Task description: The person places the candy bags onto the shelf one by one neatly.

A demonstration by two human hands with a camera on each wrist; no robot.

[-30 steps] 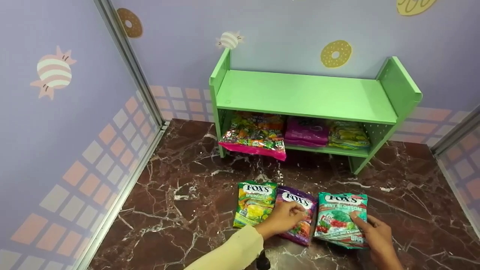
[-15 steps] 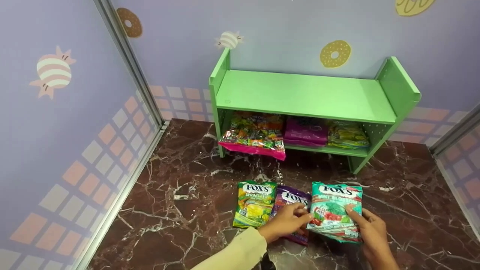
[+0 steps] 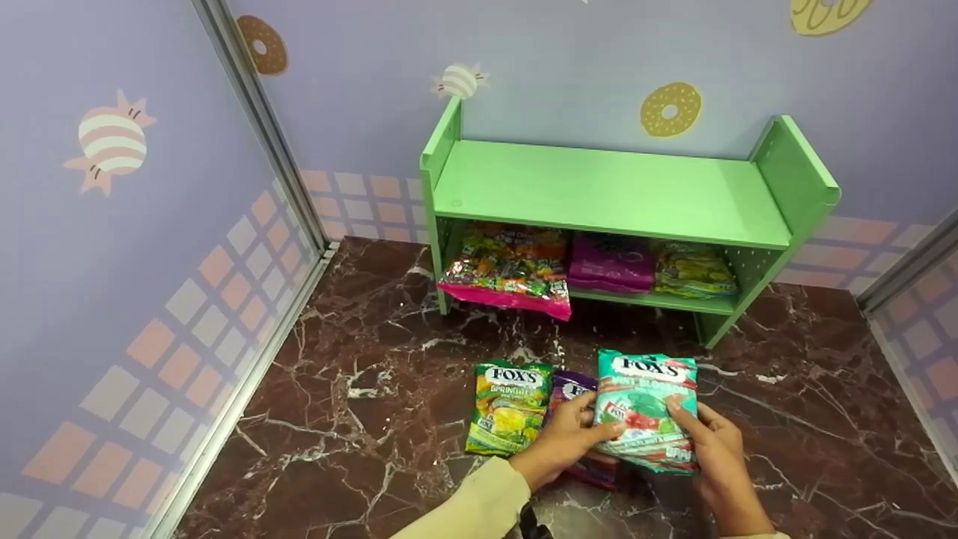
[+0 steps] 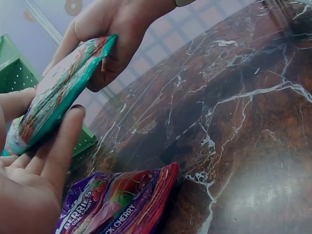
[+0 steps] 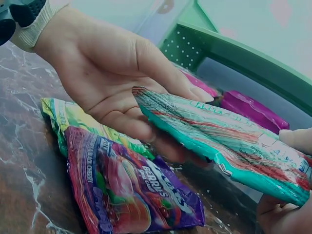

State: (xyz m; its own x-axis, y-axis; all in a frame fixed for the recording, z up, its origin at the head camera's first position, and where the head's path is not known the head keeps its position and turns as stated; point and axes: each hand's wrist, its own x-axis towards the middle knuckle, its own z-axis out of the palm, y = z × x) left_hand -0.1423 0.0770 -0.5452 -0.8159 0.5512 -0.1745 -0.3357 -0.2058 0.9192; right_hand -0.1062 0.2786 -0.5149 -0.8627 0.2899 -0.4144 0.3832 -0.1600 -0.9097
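Note:
A teal Fox's Mint Blossom candy bag (image 3: 647, 385) is raised above the floor, tilted, between both hands. My right hand (image 3: 715, 449) grips its right side, thumb across the front. At the left edge my left hand (image 3: 565, 438) pinches it, thumb in front and fingers behind. The left wrist view shows the teal bag (image 4: 63, 92) nearly edge-on, lifted clear of a purple Fox's Berries candy bag (image 4: 117, 200). That purple bag (image 3: 572, 385) lies on the floor, partly hidden by the left hand and the teal bag. Beside it lies a green-yellow Fox's Spring Tea candy bag (image 3: 509, 408).
Behind stands a green shelf (image 3: 606, 183). On its lower level are a multicoloured candy bag (image 3: 509, 269) overhanging the front, magenta bags (image 3: 610, 262) and yellow-green bags (image 3: 692, 269). Painted walls (image 3: 359, 90) close in the dark marbled floor (image 3: 337, 419).
The teal bag has risen and moved left in my right hand, now overlapping the purple bag in view. My left hand has gone from over the purple bag to pinching the teal bag's left edge.

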